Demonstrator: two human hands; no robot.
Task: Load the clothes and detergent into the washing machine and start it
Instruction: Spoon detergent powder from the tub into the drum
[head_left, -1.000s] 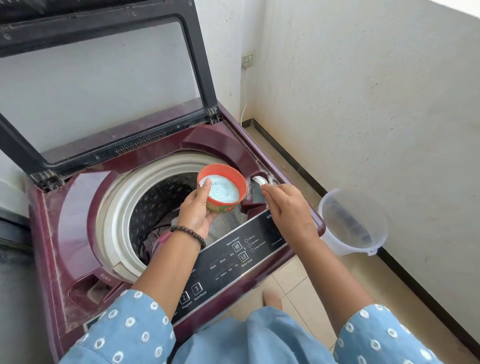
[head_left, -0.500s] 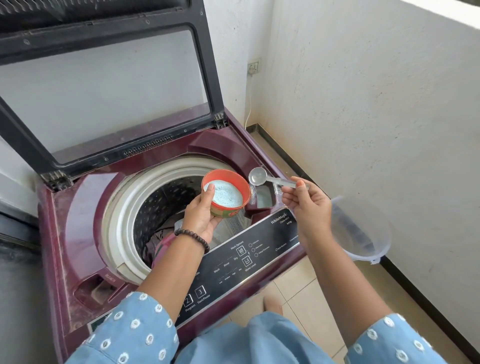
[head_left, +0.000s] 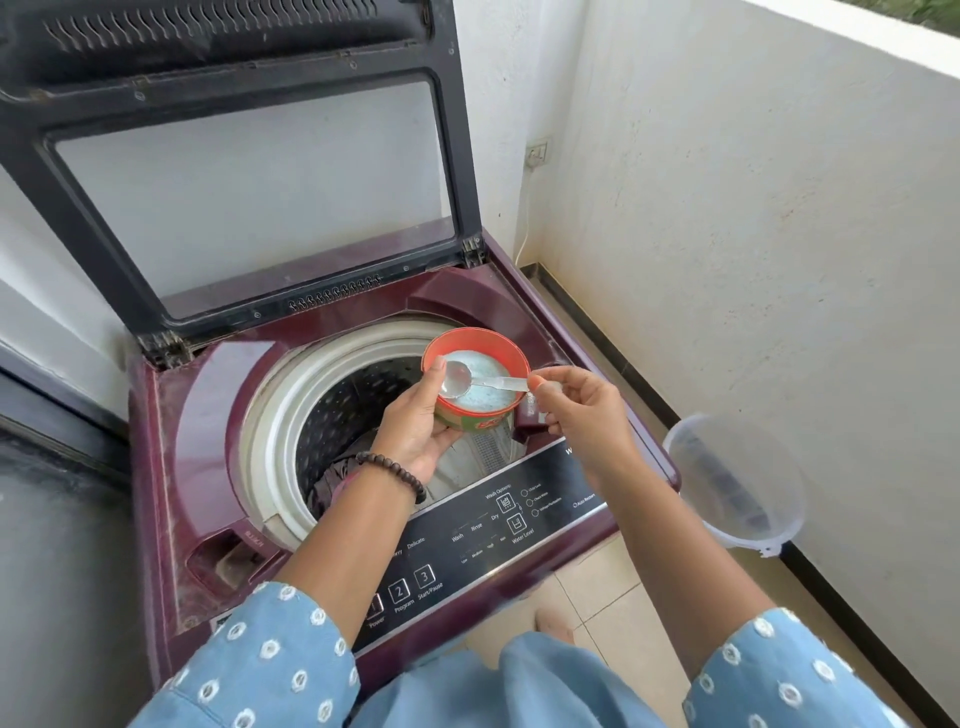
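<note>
At frame centre, the left hand (head_left: 415, 431) cups 1 orange detergent tub (head_left: 475, 382) from below, thumb on its rim, over the washing machine (head_left: 208, 415) drum. The right hand (head_left: 582, 410) pinches 1 clear spoon (head_left: 470, 383), now dipped into the powder, not beside it as 0.5 s before. Clothes (head_left: 337, 480) lie inside; 1 bucket (head_left: 737, 480) stands at right.
</note>
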